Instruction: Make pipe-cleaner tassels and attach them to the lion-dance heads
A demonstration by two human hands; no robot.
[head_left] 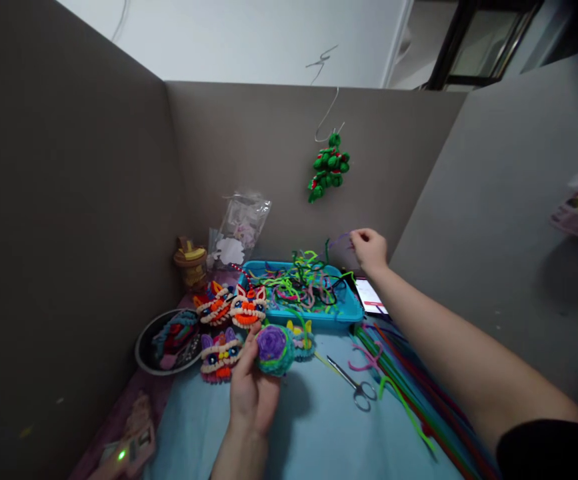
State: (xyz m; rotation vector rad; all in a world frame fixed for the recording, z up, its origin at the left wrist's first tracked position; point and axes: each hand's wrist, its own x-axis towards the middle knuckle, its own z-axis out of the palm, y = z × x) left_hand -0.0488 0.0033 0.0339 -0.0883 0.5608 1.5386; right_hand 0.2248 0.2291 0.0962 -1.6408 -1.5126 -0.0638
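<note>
My left hand (253, 397) holds a round coiled pipe-cleaner piece (273, 348), purple in the middle with a green line and a teal rim. My right hand (370, 250) reaches over the back right of a blue tray (319, 319), its fingers pinched on a thin purple pipe cleaner (339, 238). Inside the tray lies a tangle of pipe-cleaner scraps (301, 283) in green, pink, black and purple. Behind the left hand sit several lion-head figures, among them an orange one (249, 307) and a purple-eared one (220, 357). A yellow-eared teal figure (303, 339) is partly hidden by the held piece.
Scissors (353, 383) lie on the light blue cloth, beside long pipe cleaners (409, 393) at right. A phone (370, 295) rests behind them. At left stand a metal bowl (143, 353) and a brown cup (191, 263). A green ornament (329, 167) hangs on the grey back panel.
</note>
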